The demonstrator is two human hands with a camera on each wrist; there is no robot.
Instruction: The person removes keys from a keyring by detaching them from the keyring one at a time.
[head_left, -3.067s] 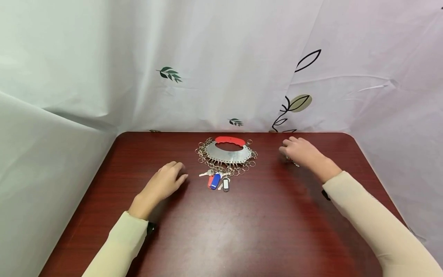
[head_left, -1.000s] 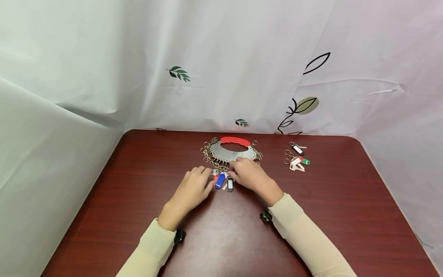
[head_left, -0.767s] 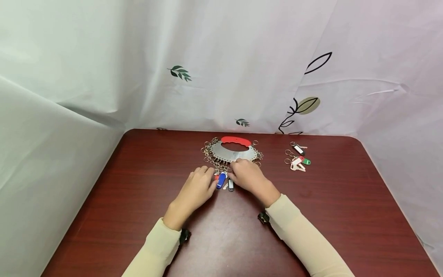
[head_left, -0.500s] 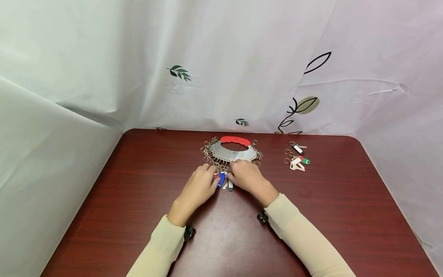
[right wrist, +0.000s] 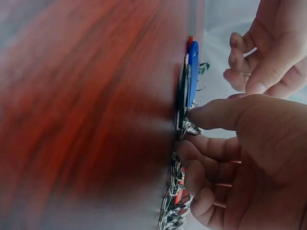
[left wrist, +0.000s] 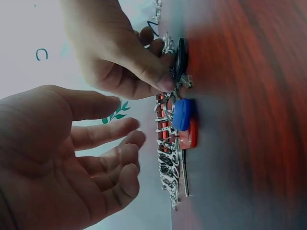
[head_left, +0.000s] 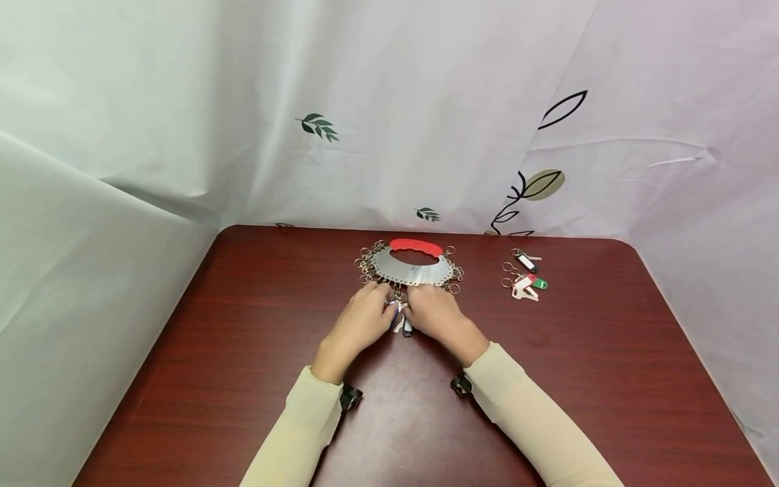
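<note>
A curved metal key holder plate [head_left: 414, 272] with a red handle [head_left: 416, 247] lies flat, with many small clasps and rings along its edge. My right hand [head_left: 433, 313] is at its near edge, and thumb and finger pinch a small metal key ring [right wrist: 193, 128] beside a black key tag [left wrist: 181, 58]. Left of it, my left hand [head_left: 361, 318] hovers with fingers loosely bent and apart, nothing between them. A blue key tag [left wrist: 182, 115] and a red key tag [left wrist: 188, 139] lie by the rings; in the head view my left hand mostly hides them.
On the right of the dark red wooden table [head_left: 548, 379] lie loose keys: a black tag with its key [head_left: 526, 261], and red and green tags [head_left: 538, 283] with keys. A white curtain [head_left: 377, 122] hangs behind the table's far edge.
The right hand has come from the keys at the right to the holder's near edge. The left hand has shifted right and forward, and now covers most of the blue and red tags.
</note>
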